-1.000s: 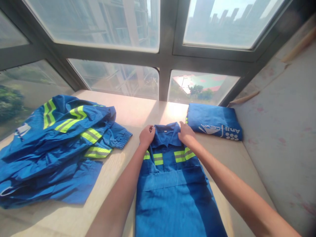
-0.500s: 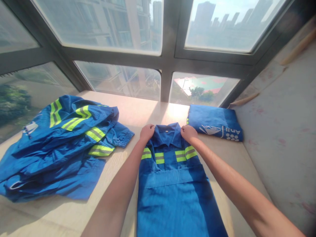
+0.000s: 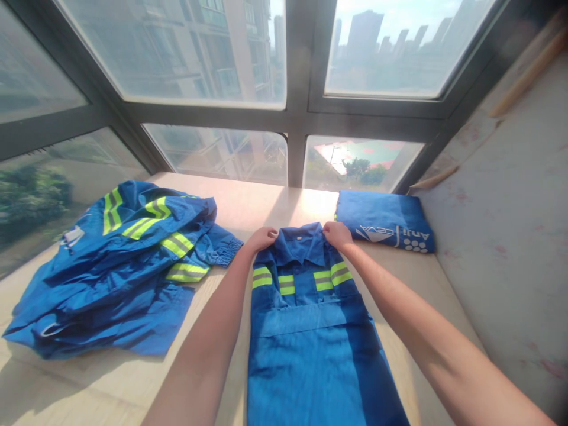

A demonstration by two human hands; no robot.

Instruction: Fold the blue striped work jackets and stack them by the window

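In the middle of the head view, a blue work jacket (image 3: 302, 251) lies flat, its collar toward the window. Yellow-green strips with grey centres cross its chest and sides. Over its lower part spreads smooth blue cloth (image 3: 310, 367) with a broad band along the top, running out of view at the bottom. My left hand (image 3: 265, 238) is closed at the jacket's left shoulder beside the collar, its fingertips partly hidden. Across the collar, my right hand (image 3: 338, 235) pinches the right shoulder. Both forearms reach along the sides of the jacket.
Another blue work jacket (image 3: 133, 266), crumpled, lies at left over flat blue cloth. A folded blue bundle (image 3: 384, 216) with white lettering sits back right beside the wall (image 3: 510, 254). Window frames (image 3: 296, 127) border the far edge of the pale wooden surface (image 3: 248, 192).
My view has shifted slightly, so the crumpled jacket appears further right. My left hand sits slightly differently at the shoulder; my right hand keeps its place by the collar.
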